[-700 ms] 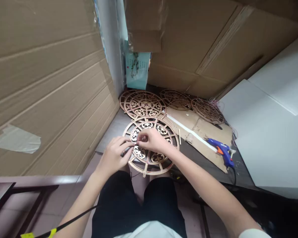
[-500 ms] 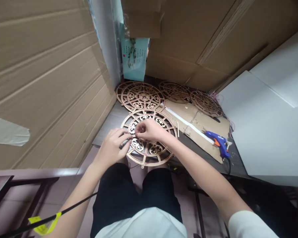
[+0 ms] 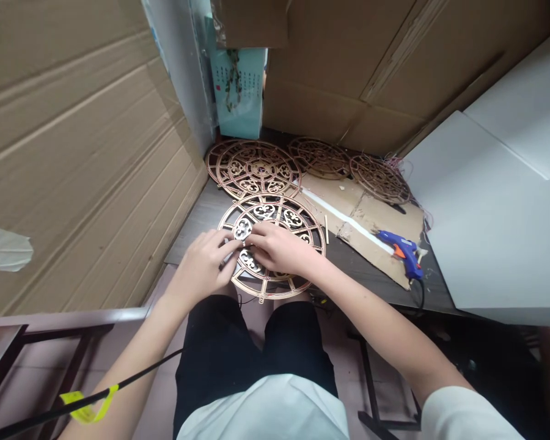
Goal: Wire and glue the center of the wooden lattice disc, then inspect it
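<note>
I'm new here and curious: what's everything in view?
Table: one, dark, centre.
Front disc: one, tan, centre.
Rear discs: at least four, brown, back.
Glue gun: one, blue, right.
Cardboard sheet: one, brown, on table.
Strip: one, white, on that sheet.
Stick: one, pale, right of front disc.
Box: one, teal, back.
Cardboard walls: at least two, brown, left and back.
Panels: count unclear, white, right.
Wires: count unclear, reddish, back right.
Cable: one, black, lower left.
Shorts: one, black, bottom.
Shirt: one, white, bottom.
Left hand, right hand: one each, at front disc.
</note>
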Demonstrator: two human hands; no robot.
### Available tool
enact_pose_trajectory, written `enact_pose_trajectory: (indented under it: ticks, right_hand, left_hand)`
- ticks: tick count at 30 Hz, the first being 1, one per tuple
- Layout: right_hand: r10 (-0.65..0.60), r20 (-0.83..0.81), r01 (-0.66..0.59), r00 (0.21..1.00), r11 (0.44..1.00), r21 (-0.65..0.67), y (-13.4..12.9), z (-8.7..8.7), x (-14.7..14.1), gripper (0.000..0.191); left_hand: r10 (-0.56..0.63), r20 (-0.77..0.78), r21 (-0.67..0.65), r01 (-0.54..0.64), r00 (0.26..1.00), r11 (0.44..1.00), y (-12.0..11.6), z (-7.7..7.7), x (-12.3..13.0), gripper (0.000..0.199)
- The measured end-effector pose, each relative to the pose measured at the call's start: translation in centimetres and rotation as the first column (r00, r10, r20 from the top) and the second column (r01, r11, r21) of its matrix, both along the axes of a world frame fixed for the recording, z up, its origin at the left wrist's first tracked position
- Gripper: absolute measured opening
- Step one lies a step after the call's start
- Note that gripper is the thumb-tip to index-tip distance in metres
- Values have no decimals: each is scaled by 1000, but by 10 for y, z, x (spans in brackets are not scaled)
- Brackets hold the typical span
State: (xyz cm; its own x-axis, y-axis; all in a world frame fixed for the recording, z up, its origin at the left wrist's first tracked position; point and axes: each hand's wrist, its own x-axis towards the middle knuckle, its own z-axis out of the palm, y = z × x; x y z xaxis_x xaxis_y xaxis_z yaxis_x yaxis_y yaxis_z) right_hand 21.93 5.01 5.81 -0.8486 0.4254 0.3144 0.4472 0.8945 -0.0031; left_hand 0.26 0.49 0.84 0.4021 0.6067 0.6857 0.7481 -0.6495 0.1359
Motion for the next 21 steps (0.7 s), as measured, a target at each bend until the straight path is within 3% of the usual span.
enact_pose_trajectory:
  ticks: [9, 21]
  right_hand:
    - [-121, 8, 119, 993, 985, 126, -12, -5, -10, 23]
    - [-115, -55, 112, 992, 993, -48, -6, 11, -12, 18]
  left_hand:
    - [9, 143, 47, -16, 990, 999, -3, -10, 0, 13]
    - [-9, 49, -41, 11, 999, 999, 1, 5, 1, 13]
